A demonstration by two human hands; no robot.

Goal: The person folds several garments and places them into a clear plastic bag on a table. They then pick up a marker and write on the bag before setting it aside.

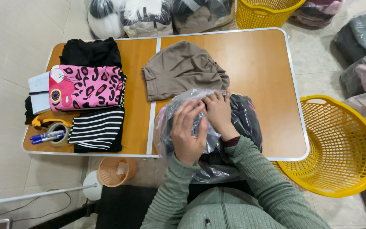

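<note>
Both hands rest together on a clear plastic bag (238, 123) of dark clothing at the near edge of the table (263, 68). The left hand (188, 131) presses flat on the film; the right hand (219, 113) pinches the film at the top.

Risks, in order of distance:
- The bag overhangs the near edge. A pull toward the body could slide it off the table.
- The thin film could tear under the pinching fingers.
- The folded brown garment (183, 70) lies just beyond the bag, touching or nearly so. A push forward could disturb its fold.
- The yellow basket (339, 148) stands at the right, clear of the work.
</note>
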